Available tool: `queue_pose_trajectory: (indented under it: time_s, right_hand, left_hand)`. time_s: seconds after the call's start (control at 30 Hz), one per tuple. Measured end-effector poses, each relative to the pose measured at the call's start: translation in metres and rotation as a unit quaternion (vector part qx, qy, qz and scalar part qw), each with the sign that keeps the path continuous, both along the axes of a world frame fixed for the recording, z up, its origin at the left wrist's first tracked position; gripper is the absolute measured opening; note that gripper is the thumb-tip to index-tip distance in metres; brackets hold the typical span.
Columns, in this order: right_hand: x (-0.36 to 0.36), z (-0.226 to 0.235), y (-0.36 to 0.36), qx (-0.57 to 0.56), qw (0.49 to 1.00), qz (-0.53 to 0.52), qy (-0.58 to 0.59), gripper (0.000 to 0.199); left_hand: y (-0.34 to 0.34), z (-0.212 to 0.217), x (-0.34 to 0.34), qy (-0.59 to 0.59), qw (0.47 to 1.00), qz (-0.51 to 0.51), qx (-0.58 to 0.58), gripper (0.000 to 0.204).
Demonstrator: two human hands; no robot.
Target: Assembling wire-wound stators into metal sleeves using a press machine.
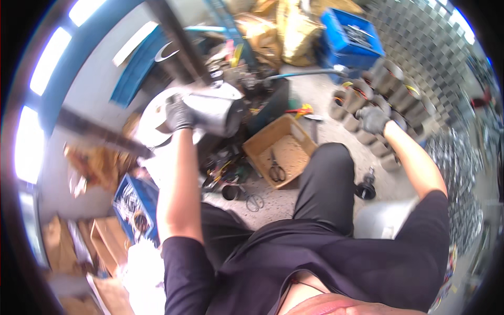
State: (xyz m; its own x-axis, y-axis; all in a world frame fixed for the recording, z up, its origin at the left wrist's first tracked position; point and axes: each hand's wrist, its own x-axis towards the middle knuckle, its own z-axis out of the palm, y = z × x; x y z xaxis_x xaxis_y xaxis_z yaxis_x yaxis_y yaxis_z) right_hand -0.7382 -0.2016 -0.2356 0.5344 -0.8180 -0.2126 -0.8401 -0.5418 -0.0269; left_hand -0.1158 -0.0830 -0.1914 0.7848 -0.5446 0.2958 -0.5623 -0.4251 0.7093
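Open brown cardboard box (281,149) on the floor's middle, scissors (276,170) inside; blue plastic crate (350,35) at the far edge. Gloved left hand (180,113), arm outstretched, fingers wrapped round a grey metal cylinder (212,113), long axis pointing right. Gloved right hand (374,119) rests curled on stacked grey metal cylinders (391,86) at right.

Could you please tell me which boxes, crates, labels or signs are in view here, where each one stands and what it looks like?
Open brown cardboard box: on the floor ahead of the knee, shallow, scissors inside.
Blue plastic crate: top of view, rectangular, dark parts inside.
Second blue plastic crate: lower left, beside the left arm.
Brown cardboard cartons: lower left edge, open.
Crumpled yellowish sacks: top centre.
No sign or screen shows.
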Motion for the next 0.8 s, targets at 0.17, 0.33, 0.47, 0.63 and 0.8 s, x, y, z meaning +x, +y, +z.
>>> queue_pose_trajectory:
  time_s: [0.17, 0.33, 0.47, 0.63, 0.8]
  right_hand:
    - [0.219, 0.073, 0.088, 0.262, 0.886, 0.05, -0.38, 0.051]
    - [0.39, 0.017, 0.114, 0.545, 0.509, -0.087, -0.661, 0.049]
    - [0.468, 0.04, 0.161, 0.511, 0.405, -0.278, -0.706, 0.051]
    - [0.488, 0.028, 0.158, 0.454, 0.465, -0.188, -0.737, 0.049]
    - [0.494, 0.063, 0.148, 0.198, 0.698, -0.046, -0.686, 0.047]
  left_hand:
    - [0.061, -0.011, -0.012, 0.038, 0.96, -0.039, -0.273, 0.048]
    - [0.081, -0.005, -0.061, 0.517, 0.788, 0.045, -0.332, 0.056]
    - [0.104, -0.02, -0.039, 0.7, 0.668, -0.014, -0.251, 0.049]
    - [0.102, -0.019, -0.016, 0.678, 0.681, -0.04, -0.276, 0.058]
    - [0.097, -0.008, -0.005, 0.708, 0.586, -0.118, -0.375, 0.067]
